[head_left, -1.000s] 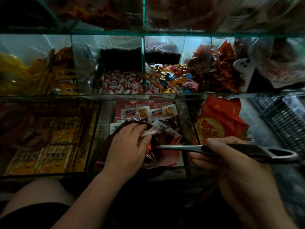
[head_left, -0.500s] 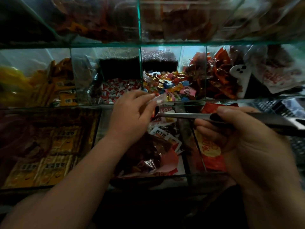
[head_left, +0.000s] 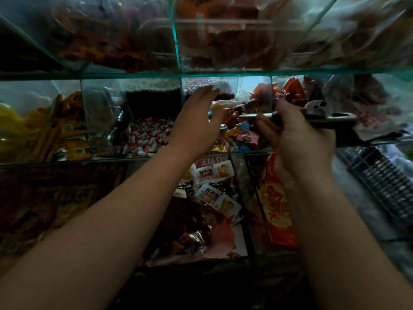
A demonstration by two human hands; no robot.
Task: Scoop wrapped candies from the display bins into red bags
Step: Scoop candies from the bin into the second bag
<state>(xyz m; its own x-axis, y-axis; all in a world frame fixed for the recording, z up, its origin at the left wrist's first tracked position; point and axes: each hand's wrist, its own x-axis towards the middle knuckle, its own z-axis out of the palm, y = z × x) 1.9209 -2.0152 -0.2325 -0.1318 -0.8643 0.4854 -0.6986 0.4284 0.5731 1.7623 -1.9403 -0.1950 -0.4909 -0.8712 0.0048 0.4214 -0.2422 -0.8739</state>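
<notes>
At nine o'clock lie yellow-orange stick packets (head_left: 67, 135), stacked on a slant. Toward eleven o'clock sits a dark, fine-grained heap (head_left: 152, 101), perhaps seeds, though the light is too dim to tell. Along twelve o'clock, reddish-brown packs (head_left: 223, 41) are blurred. Just below centre, toward six o'clock, white-labelled snack packets (head_left: 214, 195) with black characters overlap one another on darker foil packs. At eight o'clock, brown-gold packets (head_left: 55, 198) lie in shadow. At two o'clock a white ghost-shaped piece (head_left: 317, 107) with dark dots stands near white bags with red print (head_left: 375, 121). At four o'clock a black wire basket (head_left: 384, 182) rests tilted.
</notes>
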